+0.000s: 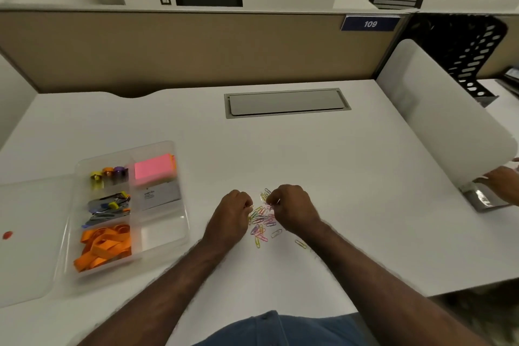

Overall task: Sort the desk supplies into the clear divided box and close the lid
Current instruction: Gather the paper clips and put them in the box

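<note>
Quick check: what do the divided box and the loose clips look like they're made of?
Divided box: clear, slightly frosted plastic by the look; contents and desk show through its walls. Paper clips: thin bent wire in pink, yellow, green and blue, probably colour-coated metal, though too small to confirm.

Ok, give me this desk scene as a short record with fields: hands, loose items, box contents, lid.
left hand: pinches paper clips at the pile's left edge
right hand: pinches paper clips at the pile's top
paper clips: coloured, loose on the desk
clear divided box: holds orange rubber bands, pink sticky notes, binder clips, push pins; near-right compartment empty
lid: open, flat left of box
</note>
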